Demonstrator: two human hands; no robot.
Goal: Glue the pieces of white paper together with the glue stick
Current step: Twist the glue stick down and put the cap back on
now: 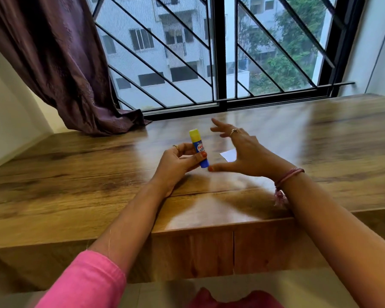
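**Yellow cap still on: glue stick held, paper waiting**

Blue-bodied and yellow-capped, the glue stick (199,150) is gripped near its lower end by the left hand (179,162), thumb in front and fingers curled behind, and is held upright just above the wooden surface (76,174). The right hand (242,154) is spread open just beside the stick, holding nothing, with its thumb tip close to the stick's base. Only a corner of white paper (229,154) can be seen, lying flat on the surface behind the right hand; how many pieces are there cannot be told.

The opening step appears to be in hand, since the cap is on and no glue seems to have been applied. The cap would need to be pulled off by the free hand while the body is held steady, and the paper then brought within reach.
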